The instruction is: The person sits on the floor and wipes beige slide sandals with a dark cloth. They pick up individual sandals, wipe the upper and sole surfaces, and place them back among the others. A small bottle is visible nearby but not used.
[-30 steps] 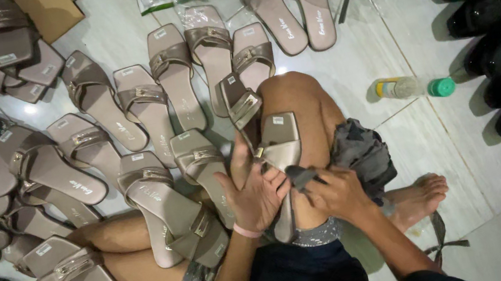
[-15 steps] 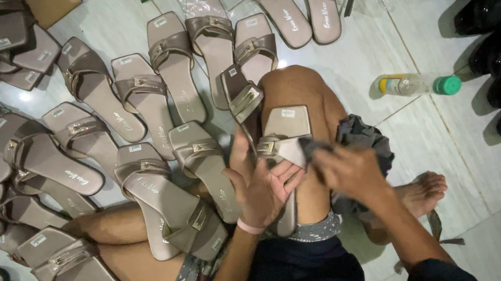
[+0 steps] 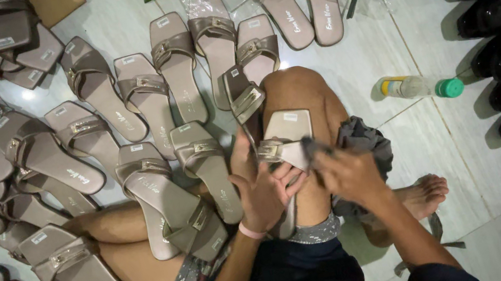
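One taupe flat sandal with a metal-buckled strap (image 3: 285,148) is held over the raised knee. It is gripped from beneath by the left hand (image 3: 265,189), fingers curled around its sole. One dark grey cloth (image 3: 360,141) is pinched in the closed right hand (image 3: 349,174) and pressed against the strap. Over twenty matching taupe sandals (image 3: 199,163) lie left of and beyond the hands; the exact count cannot be told. One clear plastic bottle with a green cap (image 3: 421,87) lies to the right.
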